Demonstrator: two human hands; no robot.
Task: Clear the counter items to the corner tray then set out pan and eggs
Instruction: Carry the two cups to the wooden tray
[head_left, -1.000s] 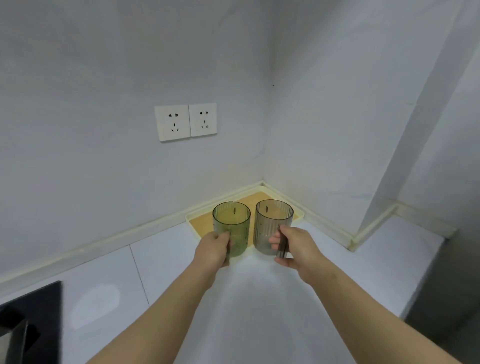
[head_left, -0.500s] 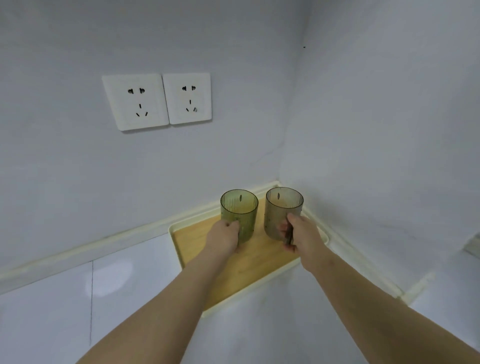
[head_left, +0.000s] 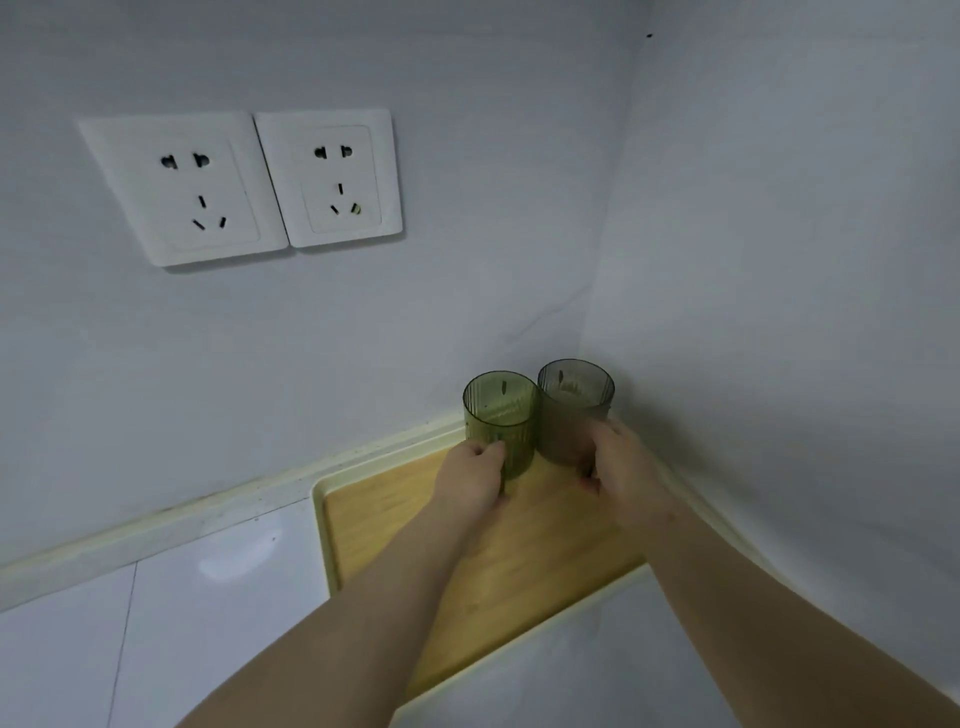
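Ribbed green cup (head_left: 500, 423); ribbed grey cup (head_left: 574, 410); cream-rimmed wood-grain tray (head_left: 530, 561)

White counter (head_left: 208, 597) — tray (head_left: 374, 519) in the corner, apparently wood-lined

Dim, cool, even light. A soft glare patch lies on the counter (head_left: 228, 564). The green cup (head_left: 498, 415) and grey cup (head_left: 571, 410) look murky in the shadowed corner. Wide-angle distortion skews the sockets (head_left: 332, 176); the bottom edge is slightly soft.

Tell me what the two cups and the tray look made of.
The green cup and grey cup: tinted translucent plastic or glass, vertically ribbed; the walls show through. The tray: pale matte base with visible wood grain, and a smooth cream rim, likely plastic.
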